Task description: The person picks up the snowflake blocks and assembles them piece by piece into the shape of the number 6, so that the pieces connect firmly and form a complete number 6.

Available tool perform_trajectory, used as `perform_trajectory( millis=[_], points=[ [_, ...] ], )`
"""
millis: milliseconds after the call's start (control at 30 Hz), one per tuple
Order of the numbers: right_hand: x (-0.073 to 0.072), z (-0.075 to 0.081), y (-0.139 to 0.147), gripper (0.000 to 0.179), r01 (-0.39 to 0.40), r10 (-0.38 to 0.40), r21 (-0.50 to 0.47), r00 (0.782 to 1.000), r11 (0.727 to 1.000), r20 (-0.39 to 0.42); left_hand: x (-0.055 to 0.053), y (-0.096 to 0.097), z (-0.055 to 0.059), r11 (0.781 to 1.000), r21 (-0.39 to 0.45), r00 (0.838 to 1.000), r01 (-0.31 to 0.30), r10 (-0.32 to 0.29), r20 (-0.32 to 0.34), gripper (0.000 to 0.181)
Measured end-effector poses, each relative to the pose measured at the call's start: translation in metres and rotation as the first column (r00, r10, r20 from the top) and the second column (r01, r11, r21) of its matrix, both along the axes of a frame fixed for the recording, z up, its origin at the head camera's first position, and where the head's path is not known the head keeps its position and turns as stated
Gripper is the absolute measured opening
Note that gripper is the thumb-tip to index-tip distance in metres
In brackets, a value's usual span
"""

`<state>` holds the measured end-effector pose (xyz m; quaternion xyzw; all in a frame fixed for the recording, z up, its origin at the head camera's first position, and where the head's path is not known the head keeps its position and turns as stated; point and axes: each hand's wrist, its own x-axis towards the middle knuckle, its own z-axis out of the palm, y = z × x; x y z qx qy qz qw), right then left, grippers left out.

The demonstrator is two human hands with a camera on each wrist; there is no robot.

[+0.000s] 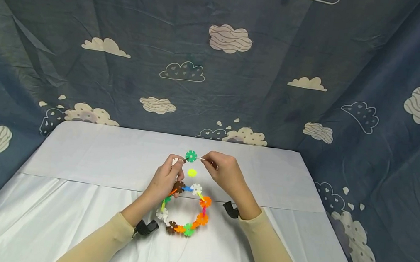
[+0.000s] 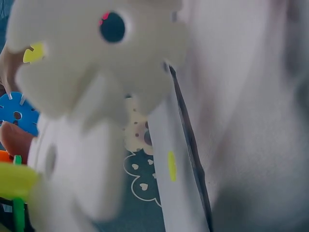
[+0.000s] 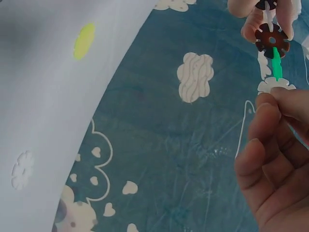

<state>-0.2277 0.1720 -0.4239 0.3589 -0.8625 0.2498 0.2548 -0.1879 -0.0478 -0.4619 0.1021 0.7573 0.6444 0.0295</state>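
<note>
My left hand (image 1: 166, 179) pinches a brown notched plastic disc (image 3: 272, 41). A green disc (image 1: 191, 156), edge-on in the right wrist view, links it to a white disc (image 3: 276, 86) pinched between the thumb and fingers of my right hand (image 1: 225, 172). Below the left hand is a loop of interlocked discs in several colours, including an orange disc (image 1: 206, 201), a white disc (image 1: 196, 189) and a light green disc (image 1: 188, 230). Large and blurred in the left wrist view, a white disc (image 2: 96, 43) hides most of that hand. A blue disc (image 2: 18, 113) shows beside a fingertip.
On the white-covered table (image 1: 91, 158) lies a round yellow piece (image 1: 192, 172) between the hands. A loose white disc (image 3: 22, 170) lies on the cloth too. Behind the table hangs a dark blue cloud-print curtain (image 1: 258, 97). Black straps with cameras sit at both wrists.
</note>
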Motion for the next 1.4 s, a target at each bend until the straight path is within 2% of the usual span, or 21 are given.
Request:
perform_trajectory(
  millis=[200, 467, 800, 1000, 1233, 1333, 1400],
  points=[
    [0.0012, -0.0009, -0.0016, 0.009, 0.013, -0.013, -0.001, 0.999, 1.000, -0.048, -0.0001, 0.0004, 0.0000, 1.000, 0.005, 1.000, -0.003, 0.003, -0.007, 0.038],
    [0.0014, -0.0025, -0.0016, 0.005, -0.029, 0.031, -0.056, 0.999, 0.998, 0.036, 0.0000, 0.0011, -0.0002, 1.000, -0.002, 1.000, 0.017, -0.017, 0.004, 0.037],
    [0.0024, -0.0048, -0.0056, 0.005, -0.034, 0.033, -0.029, 0.999, 0.999, -0.032, -0.0014, -0.0004, -0.0003, 0.997, -0.061, 0.999, 0.039, -0.039, -0.003, 0.032],
    [0.0000, -0.0068, -0.0072, 0.007, -0.026, 0.025, -0.046, 0.999, 0.999, -0.039, -0.0023, -0.0006, -0.0016, 0.998, -0.034, 0.999, 0.045, -0.045, 0.005, 0.037],
    [-0.0025, -0.0053, -0.0048, 0.038, 0.021, -0.020, -0.008, 0.997, 1.000, 0.069, -0.0044, -0.0014, -0.0034, 1.000, 0.027, 1.000, -0.012, 0.012, 0.014, 0.040],
    [-0.0040, -0.0037, -0.0015, 0.037, 0.023, -0.020, -0.018, 0.992, 1.000, 0.121, -0.0055, -0.0033, -0.0036, 0.997, 0.056, 0.998, -0.054, 0.053, 0.021, 0.041],
    [-0.0046, -0.0027, -0.0006, 0.027, -0.001, 0.010, -0.046, 0.980, 0.999, 0.200, -0.0058, -0.0049, -0.0031, 0.992, 0.095, 0.997, -0.078, 0.076, 0.034, 0.043]
  ],
)
